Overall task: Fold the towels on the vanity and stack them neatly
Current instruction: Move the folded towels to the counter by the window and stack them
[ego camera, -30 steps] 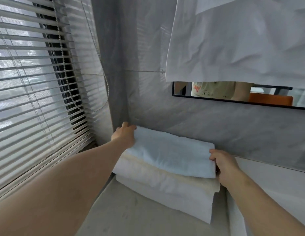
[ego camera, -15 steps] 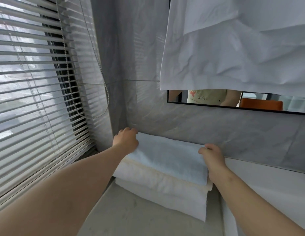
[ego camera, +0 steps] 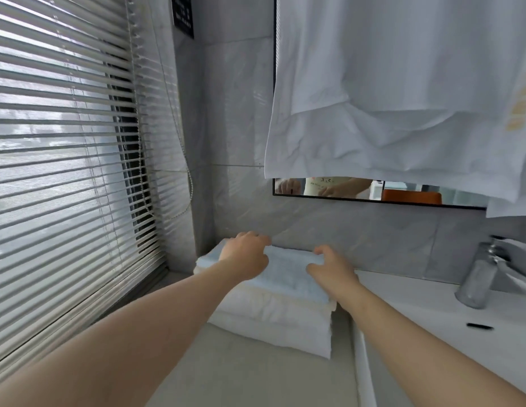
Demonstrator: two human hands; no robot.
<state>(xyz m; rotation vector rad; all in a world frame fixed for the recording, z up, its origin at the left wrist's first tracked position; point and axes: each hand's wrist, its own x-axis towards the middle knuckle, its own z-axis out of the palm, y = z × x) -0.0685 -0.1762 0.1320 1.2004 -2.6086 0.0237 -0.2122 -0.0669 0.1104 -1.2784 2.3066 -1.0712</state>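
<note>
Left hand [ego camera: 244, 257] at 9 o'clock and right hand [ego camera: 333, 270] at 3 o'clock grip the blue towel [ego camera: 286, 276] on the white towels [ego camera: 270, 315].

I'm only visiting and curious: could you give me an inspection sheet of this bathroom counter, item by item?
Surface: pale vanity top, bare in front of the stack.
Job's things: light blue towel lies on top of folded white towels, stacked in the corner against the wall.
Clutter: small black object near the faucet; too small to identify.
Hands: left hand and right hand are both on the light blue towel, fingers curled on it.
Cables: nothing seen except the blind cord hanging by the window.
Surroundings: blinds on the left; mirror mostly covered by a hanging white cloth.
</note>
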